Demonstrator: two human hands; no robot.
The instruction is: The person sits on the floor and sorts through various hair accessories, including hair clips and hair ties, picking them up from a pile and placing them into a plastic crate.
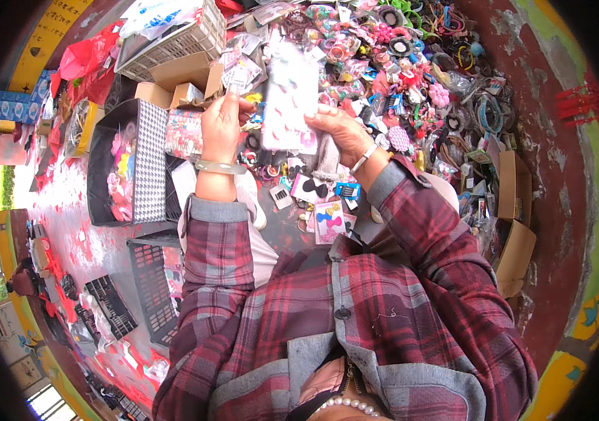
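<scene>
My right hand (341,131) grips the edge of a white packaged card (290,105) with pale pink pieces on it. Bright glare washes out the upper part of this card. To its left, my left hand (221,128) has its fingers curled together. A small printed white card (241,76) shows just beyond those fingertips; whether they hold it is unclear. Below the hands lie a card with two coloured bows (329,222), a card with a black bow (309,189) and a small blue card (348,191).
A large heap of hair accessories (391,84) spreads ahead and right. At the left stand a houndstooth-patterned bin (151,165), an open cardboard box (180,81) and a beige crate (173,49). A black plastic basket (151,281) is nearer me. Cardboard (515,186) lies far right.
</scene>
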